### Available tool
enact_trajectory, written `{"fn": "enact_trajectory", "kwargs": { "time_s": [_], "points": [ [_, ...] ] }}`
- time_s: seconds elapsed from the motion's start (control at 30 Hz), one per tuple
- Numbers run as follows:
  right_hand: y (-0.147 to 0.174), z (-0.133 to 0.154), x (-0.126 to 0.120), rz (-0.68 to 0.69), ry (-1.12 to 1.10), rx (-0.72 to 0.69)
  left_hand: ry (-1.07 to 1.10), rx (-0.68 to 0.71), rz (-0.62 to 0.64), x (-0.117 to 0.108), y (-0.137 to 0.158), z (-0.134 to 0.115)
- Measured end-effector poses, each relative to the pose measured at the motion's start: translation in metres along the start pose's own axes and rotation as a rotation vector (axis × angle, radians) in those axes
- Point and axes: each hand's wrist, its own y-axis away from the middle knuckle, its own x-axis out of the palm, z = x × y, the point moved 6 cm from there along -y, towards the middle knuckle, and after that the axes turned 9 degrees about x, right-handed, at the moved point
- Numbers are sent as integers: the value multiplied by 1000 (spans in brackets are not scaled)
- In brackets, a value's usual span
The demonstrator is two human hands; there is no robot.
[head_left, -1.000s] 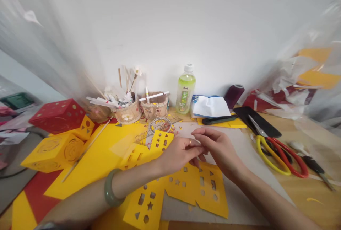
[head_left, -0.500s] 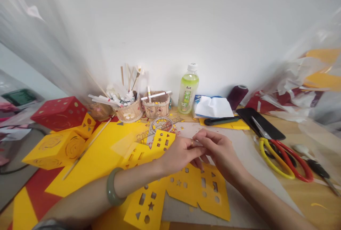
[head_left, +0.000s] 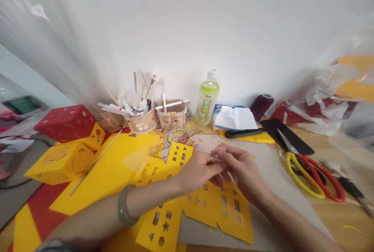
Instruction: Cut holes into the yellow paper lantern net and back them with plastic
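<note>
On the work surface nearest me, a yellow cut-out card (head_left: 201,214), pierced with stars, triangles and other small shapes, lay over a grey board (head_left: 271,166), directly beneath the person's hands. A green bracelet (head_left: 124,205) circled the left wrist. Above the card, the left hand (head_left: 195,172) and the right hand (head_left: 244,166) met, fingers bent and drawn in close, the tips together; from where I stood I couldn't tell whether anything was pinched between them.

Off to the right rested the scissors (head_left: 294,153), one handle yellow and the other red, their blades lying over a black phone (head_left: 299,137). On the left, a large plain yellow sheet (head_left: 108,170) spread out with a thin stick (head_left: 96,162) across it, next to a yellow box (head_left: 55,164); a red box (head_left: 66,123) sat just behind that.

Farther back, a black cutter (head_left: 244,132) lay in front of a crumpled white paper (head_left: 236,117). A bottle (head_left: 208,104) of green drink stood upright between that paper and two small baskets, the nearer-left basket (head_left: 142,122) crammed with white rolls and sticks. Behind everything rose the pale wall (head_left: 175,18).
</note>
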Motion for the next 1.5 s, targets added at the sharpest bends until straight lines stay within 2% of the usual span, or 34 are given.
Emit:
{"fn": "enact_trajectory", "kwargs": {
  "time_s": [0.67,1.5],
  "points": [
    [-2,-3,0,19,-18,-19,14,-53,-39,-2,1,0],
    [-4,-6,1,44,5,-36,14,-49,-48,-2,0,3]
  ]
}}
